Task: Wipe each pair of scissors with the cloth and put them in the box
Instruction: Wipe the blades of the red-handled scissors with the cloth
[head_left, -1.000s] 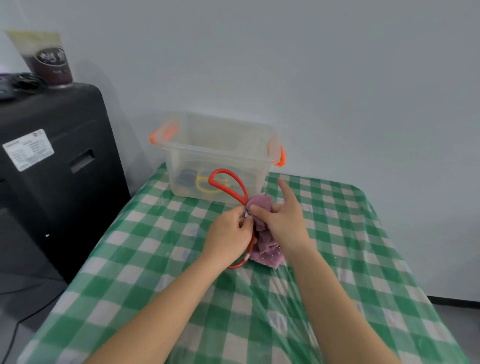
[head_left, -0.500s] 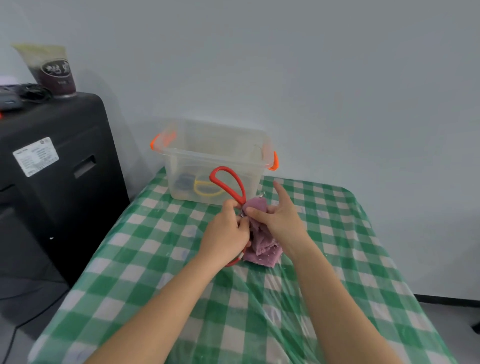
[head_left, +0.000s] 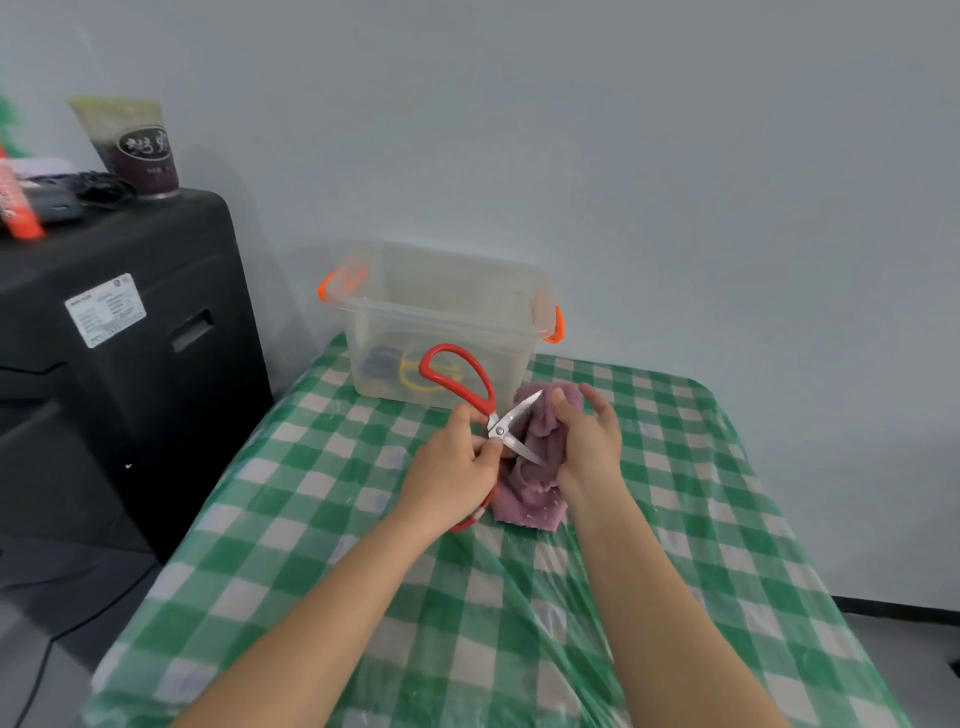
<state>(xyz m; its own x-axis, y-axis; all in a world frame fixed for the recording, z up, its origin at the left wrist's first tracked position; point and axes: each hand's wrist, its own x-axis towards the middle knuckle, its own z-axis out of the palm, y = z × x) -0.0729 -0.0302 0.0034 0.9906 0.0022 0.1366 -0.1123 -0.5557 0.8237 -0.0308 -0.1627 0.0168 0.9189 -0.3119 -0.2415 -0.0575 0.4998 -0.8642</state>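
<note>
Red-handled scissors (head_left: 485, 402) are being gripped by the left hand (head_left: 449, 475), blades splayed so the right hand (head_left: 589, 441), fingers curled on the cloth (head_left: 537, 467), is reaching each edge.

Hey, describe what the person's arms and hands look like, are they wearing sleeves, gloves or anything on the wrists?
Both forearms are bare as far as the frame shows: no sleeves in view. The left hand and right hand wear no gloves, and no rings, watch or bracelet show on the visible sides.

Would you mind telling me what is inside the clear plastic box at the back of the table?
Through the clear box wall, a yellow loop and a bluish handle show, likely scissors already put away. Their blades are blurred, and the red scissors in the left hand hide part.
</note>
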